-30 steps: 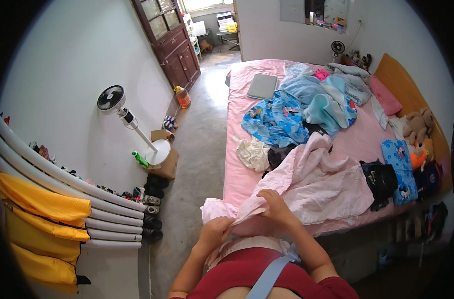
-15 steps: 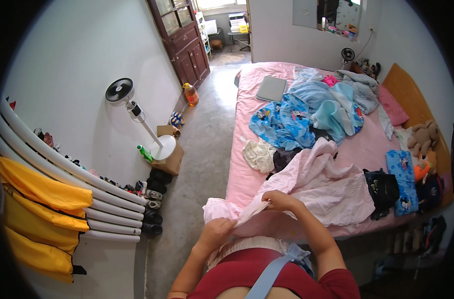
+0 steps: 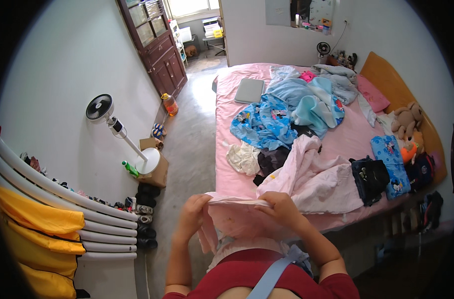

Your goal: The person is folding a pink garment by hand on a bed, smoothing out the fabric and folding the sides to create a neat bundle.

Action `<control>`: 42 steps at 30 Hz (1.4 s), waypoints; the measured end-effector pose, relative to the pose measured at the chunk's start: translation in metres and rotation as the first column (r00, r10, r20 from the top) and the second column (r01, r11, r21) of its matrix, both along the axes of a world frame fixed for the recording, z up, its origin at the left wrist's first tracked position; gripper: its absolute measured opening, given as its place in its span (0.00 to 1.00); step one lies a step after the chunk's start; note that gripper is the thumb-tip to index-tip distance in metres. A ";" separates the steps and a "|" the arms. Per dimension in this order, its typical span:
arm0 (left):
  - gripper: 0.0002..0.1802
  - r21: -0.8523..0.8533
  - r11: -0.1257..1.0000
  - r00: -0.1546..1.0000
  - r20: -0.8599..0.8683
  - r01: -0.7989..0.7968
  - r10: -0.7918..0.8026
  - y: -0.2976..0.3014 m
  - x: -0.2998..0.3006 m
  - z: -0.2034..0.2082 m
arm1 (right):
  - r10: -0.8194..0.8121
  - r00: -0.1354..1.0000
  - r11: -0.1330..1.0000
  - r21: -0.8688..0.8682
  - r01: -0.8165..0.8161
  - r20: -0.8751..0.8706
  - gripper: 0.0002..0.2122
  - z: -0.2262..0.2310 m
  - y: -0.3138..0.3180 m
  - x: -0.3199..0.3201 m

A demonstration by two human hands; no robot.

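Note:
A large pale pink cloth (image 3: 319,184) runs from the bed toward my body, its near edge stretched level between my hands. My left hand (image 3: 192,214) is closed on one corner, with a fold hanging below it past the bed's edge. Some way to the right, my right hand (image 3: 281,208) pinches the same edge between thumb and fingers. Just beyond lie a cream-white garment (image 3: 243,159) and a crumpled black garment (image 3: 273,162). Folded black clothes (image 3: 369,179) sit to the right of the cloth, beside a folded blue patterned piece (image 3: 392,167).
The bed (image 3: 224,184) has a pink sheet. Farther back on it are blue patterned bedding (image 3: 267,122), a grey flat case (image 3: 250,90) and plush toys (image 3: 407,119). Left of the bed stand a white fan (image 3: 132,139), shoes (image 3: 146,231) and a rail with yellow cloth (image 3: 42,214).
My left hand has moved left and up, pulling the cloth's edge straight and level. My right hand still grips it. The view has shifted slightly to the right.

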State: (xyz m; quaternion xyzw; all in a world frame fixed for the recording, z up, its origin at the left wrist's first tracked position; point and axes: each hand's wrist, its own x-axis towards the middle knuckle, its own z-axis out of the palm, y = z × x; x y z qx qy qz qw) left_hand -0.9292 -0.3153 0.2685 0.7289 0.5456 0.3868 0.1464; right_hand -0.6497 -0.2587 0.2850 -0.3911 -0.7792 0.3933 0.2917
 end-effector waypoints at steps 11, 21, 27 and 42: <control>0.11 -0.031 0.999 0.999 0.029 -0.012 0.013 0.021 -0.031 -0.010 | -0.008 0.997 0.974 0.224 0.025 -0.080 0.07 -0.013 -0.012 -0.043; 0.06 -0.114 0.987 0.984 -0.154 -0.111 0.093 0.030 -0.017 -0.073 | -0.125 0.989 0.992 -0.015 0.124 -0.074 0.08 -0.070 -0.012 -0.034; 0.14 0.085 0.990 0.989 -0.105 0.116 -0.107 0.026 0.037 -0.052 | -0.140 0.986 0.990 -0.009 0.140 -0.090 0.08 -0.080 -0.015 -0.030; 0.11 -0.312 0.949 0.988 0.154 0.041 0.008 -0.012 0.057 -0.089 | -0.110 0.994 0.958 0.265 0.107 -0.004 0.20 -0.084 -0.017 -0.010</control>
